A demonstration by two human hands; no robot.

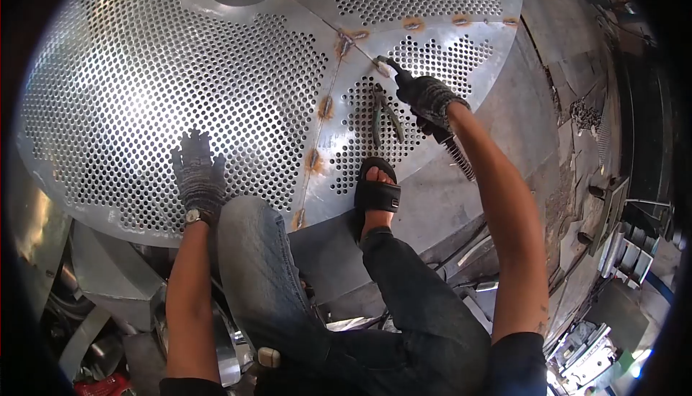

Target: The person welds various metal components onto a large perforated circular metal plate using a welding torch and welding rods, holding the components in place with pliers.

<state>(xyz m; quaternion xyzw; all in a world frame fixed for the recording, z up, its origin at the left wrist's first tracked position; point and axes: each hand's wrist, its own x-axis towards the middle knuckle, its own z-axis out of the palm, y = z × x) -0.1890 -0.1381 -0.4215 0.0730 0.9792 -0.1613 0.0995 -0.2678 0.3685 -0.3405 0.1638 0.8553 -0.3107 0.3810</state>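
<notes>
Gripping the welding torch (438, 133) right of centre, the right hand (425, 97) is wrapped around its body, probably light, rigid and best held there (spring-sleeved tail (460, 159) likely flexes). Left hand (197, 172), left of centre, lies spread, grasping nothing, on the perforated plate (216, 71), presumably heavy, stiff.

Flat grey surface (512, 154), scuffed and stained, runs down right of centre. Right side: small heap of dark metal bits (585, 116), possibly chain; beyond it a long dark band (652, 86) near the edge. Lower right: pale metal rack (636, 255), blue strip (659, 288), brightly lit clutter (585, 349), green patch (628, 364); strong white light there. Lower left: bent grey sheet metal (112, 270), red object (104, 384), unclear. Far corners black.
</notes>
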